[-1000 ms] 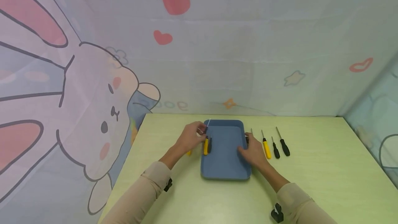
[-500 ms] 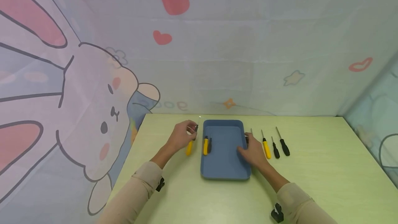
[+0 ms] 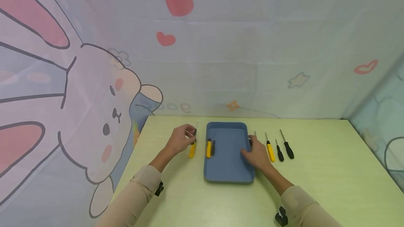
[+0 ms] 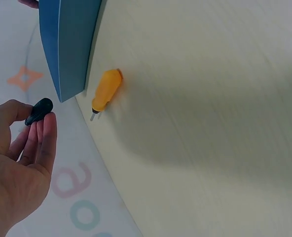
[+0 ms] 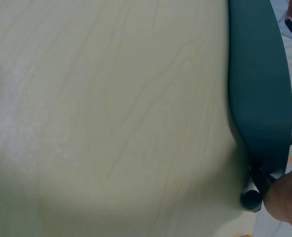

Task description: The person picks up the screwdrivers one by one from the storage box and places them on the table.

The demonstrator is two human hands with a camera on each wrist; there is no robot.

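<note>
Left fingers [image 4: 49, 138] pinch a dark screwdriver [image 4: 42, 108] — its handle partly covered.

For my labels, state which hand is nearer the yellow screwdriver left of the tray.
Left. The left hand is close by the yellow screwdriver, the right hand across the tray from it.

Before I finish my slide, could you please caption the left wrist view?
A left hand pinches a dark screwdriver; a yellow tool lies beside a blue tray.
</note>
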